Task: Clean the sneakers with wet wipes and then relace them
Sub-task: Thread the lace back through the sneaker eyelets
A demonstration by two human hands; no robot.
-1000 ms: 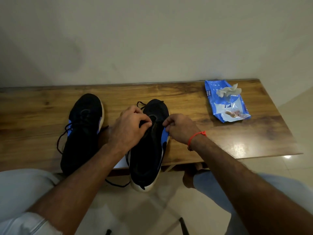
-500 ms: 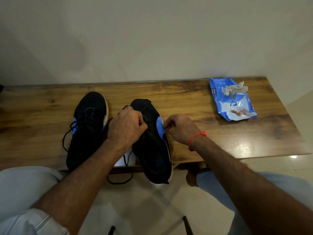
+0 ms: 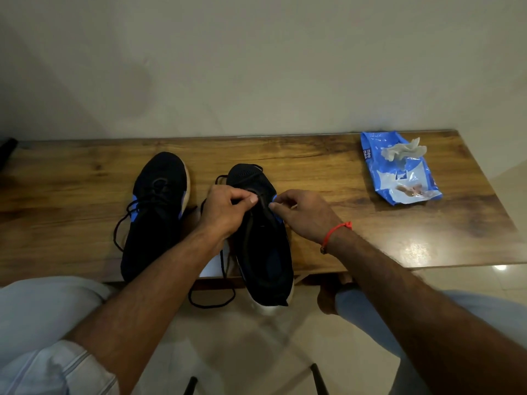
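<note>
So the count: two black sneakers with blue patches on the wooden worktop (image 3: pixel 328 172), one blue pack of wet wipes (image 3: pixel 399 172), one crumpled used wipe (image 3: pixel 403 152) sitting on top of that pack, and two hands working.

The left sneaker (image 3: pixel 155 215) lies by itself, toe pointing at the wall, laces loose and trailing off its left side. Nobody's touching it. The right sneaker (image 3: pixel 262 252) is just beside it, toe also towards the wall, heel hanging over the near edge of the worktop. One black lace (image 3: pixel 212 302) droops down in a loop below that edge.

Left hand (image 3: pixel 225 210) is curled over the lace area of the right sneaker, thumb and forefinger pinched together on what looks like a bit of lace, though it's dark there and hard to say exactly. Right hand (image 3: pixel 302 212) comes in from the other side, fingers curled, tips pinching the sneaker's edge right by a blue patch. The two sets of fingers are near each other across the tongue, not touching.

The wipes pack is well apart, off at the far right corner.
</note>
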